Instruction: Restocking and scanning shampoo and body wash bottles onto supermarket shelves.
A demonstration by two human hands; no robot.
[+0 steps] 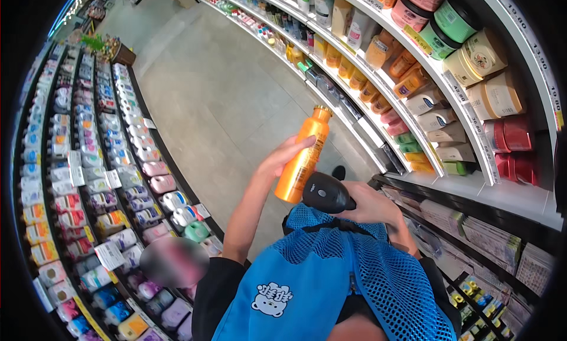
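My left hand (pixel 285 155) grips a shiny orange bottle (pixel 301 164) with a gold cap, tilted, the thumb lying across its printed side. Close by on the right, my right hand (pixel 370 203) is wrapped around a black handheld barcode scanner (pixel 326 193), whose head is beside the lower part of the bottle. Both are held in front of my blue mesh vest (pixel 301 279). The scanner hides part of the bottle's lower right edge. The fingers of my right hand are partly hidden.
Shelves (pixel 469 119) of bottles and tubs curve along the right, with hanging packets (pixel 487 239) lower down. Rows of detergent bottles (pixel 155 168) fill the shelves on the left. Between them runs a tiled floor (pixel 221 93), with a planter (pixel 122 53) at the far left.
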